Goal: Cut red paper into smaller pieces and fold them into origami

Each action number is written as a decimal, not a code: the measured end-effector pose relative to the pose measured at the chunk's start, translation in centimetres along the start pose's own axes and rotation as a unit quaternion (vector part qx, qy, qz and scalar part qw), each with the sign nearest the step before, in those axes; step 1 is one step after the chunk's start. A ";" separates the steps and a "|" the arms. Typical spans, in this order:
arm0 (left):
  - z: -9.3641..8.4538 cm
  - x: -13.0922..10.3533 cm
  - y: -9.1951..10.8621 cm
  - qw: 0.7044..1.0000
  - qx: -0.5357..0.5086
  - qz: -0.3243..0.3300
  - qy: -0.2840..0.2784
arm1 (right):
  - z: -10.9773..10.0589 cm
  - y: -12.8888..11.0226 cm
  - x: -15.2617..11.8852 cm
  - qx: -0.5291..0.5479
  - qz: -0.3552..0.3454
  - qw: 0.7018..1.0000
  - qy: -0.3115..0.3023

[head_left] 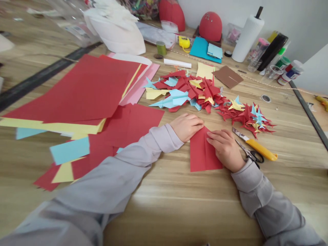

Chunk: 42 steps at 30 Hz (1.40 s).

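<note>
A red sheet of paper (202, 153) lies on the wooden table, its far end folded to a point and a crease running down its middle. My left hand (187, 126) rests on the upper left edge near the point, fingers together and pressing on the paper. On the right side of the sheet lies my right hand (225, 147), its fingers bent and pressed together on the folded flap. Scissors (252, 153) and a yellow-handled cutter (258, 146) lie just right of my right hand. Beyond both hands are piles of folded red, blue and yellow paper (183, 90).
Large red sheets (74, 89) are stacked on the left, with loose blue paper (70, 150) nearer. A white bottle (247, 37), paint jars (292, 72), a yellow tape measure (183, 42) and a brown square (228, 76) stand or lie at the back.
</note>
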<state>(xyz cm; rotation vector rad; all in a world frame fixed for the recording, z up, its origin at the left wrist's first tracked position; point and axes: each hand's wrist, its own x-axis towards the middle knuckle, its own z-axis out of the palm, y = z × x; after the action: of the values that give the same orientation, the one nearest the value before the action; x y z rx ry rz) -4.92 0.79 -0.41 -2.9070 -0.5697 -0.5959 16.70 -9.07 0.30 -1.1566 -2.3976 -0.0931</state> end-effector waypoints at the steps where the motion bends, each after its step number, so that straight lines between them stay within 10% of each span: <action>1: 0.0 0.0 0.0 1.000 -0.001 0.001 0.004 | 0.0 0.0 0.0 -0.001 -0.002 1.000 0.003; 42: 0.5 -0.3 -0.2 1.000 -0.001 -0.006 0.006 | -0.2 -0.1 0.1 -0.006 -0.011 1.000 0.014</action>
<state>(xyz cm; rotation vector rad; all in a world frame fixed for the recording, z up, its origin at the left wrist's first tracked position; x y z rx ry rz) -5.07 0.92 -1.04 -2.9014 -0.5872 -0.6156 16.66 -9.08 0.50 -1.1281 -2.3886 -0.1291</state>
